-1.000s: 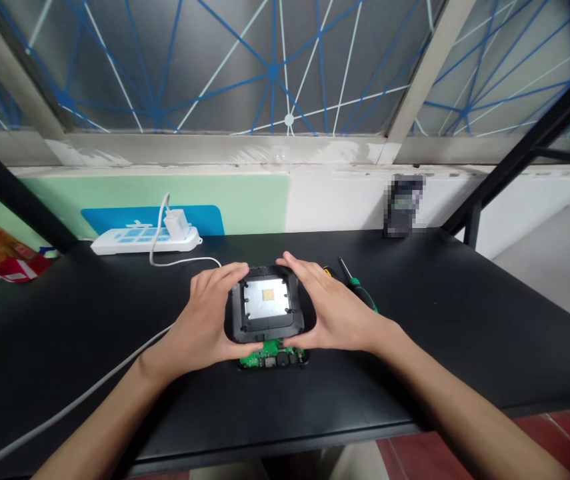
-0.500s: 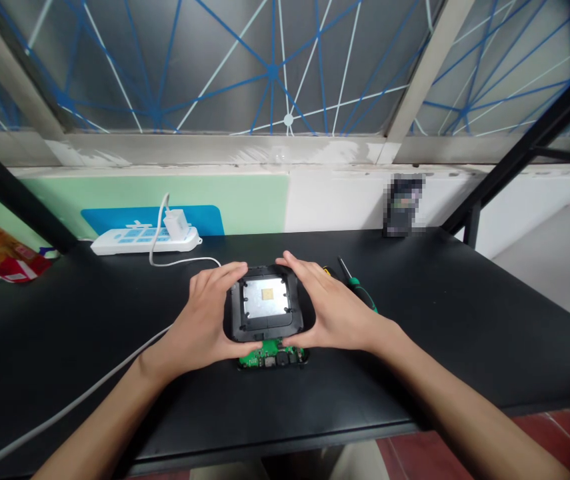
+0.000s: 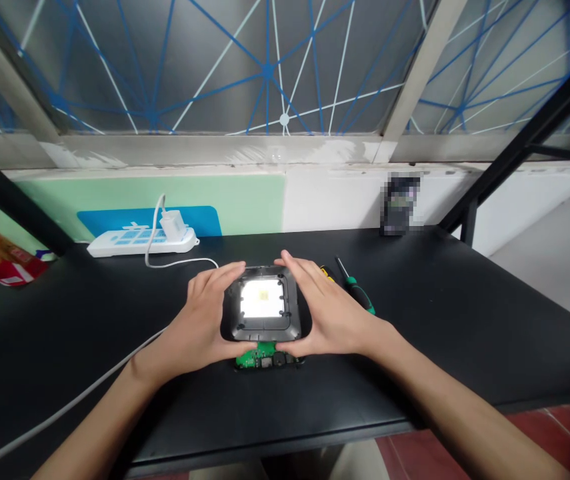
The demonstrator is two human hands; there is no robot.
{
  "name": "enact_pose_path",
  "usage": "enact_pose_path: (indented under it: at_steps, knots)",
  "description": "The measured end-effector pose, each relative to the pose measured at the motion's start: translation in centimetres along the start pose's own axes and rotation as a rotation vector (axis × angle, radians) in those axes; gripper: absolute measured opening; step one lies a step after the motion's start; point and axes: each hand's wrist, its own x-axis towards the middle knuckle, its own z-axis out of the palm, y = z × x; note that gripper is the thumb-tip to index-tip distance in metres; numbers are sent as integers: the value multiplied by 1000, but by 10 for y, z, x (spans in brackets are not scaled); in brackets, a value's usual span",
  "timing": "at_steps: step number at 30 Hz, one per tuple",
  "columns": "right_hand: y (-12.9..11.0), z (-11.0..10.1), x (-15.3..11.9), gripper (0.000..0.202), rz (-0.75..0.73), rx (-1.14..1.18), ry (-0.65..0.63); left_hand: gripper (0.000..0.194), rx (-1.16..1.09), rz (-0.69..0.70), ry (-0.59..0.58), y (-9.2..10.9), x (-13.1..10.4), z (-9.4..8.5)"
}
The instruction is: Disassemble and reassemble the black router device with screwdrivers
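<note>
The left hand (image 3: 197,323) and right hand (image 3: 337,317) grasp the black plastic cover (image 3: 265,329) by its opposite sides, thumbs along its near edge, over the far part of the green circuit board (image 3: 247,359). Both grips look shallow, so if one side slipped, the cover could tilt and strike the exposed components below; uneven pressure from the thumbs could do the same. Glare from the bright metal plate (image 3: 252,305) could mask a misalignment, and whether the cover touches the board is hard to tell. To the board's right and beyond it, the green-and-black screwdriver (image 3: 359,293) lies near the right hand, where a sideways swing could knock it.
</note>
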Motion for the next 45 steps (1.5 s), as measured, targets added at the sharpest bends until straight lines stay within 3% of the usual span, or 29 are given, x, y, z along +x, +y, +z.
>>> enact_pose_path:
  at_steps: [10, 17, 20, 24, 30, 34, 45]
  knots:
    - [2, 3, -1, 131, -45, -33, 73, 113, 72, 114, -35, 13, 20, -9]
    - [1, 2, -3, 124, -85, -64, 121, 110, 53, 164, -73, 28, 35, -4]
    - [2, 1, -3, 123, -92, -27, 128, 108, -25, 131, -12, 25, 33, -2]
    - [5, 4, -2, 138, -63, 91, 163, 110, -208, 78, 137, 16, 29, -2]
    - [5, 15, 0, 147, 35, 266, 59, 123, -471, 23, 193, 14, 22, 5]
    - [-1, 22, 4, 150, -7, 360, 34, 133, -578, 50, 175, 21, 19, 9]
    - [-1, 25, 3, 145, 48, 449, -43, 122, -593, 44, 144, 27, 17, -2]
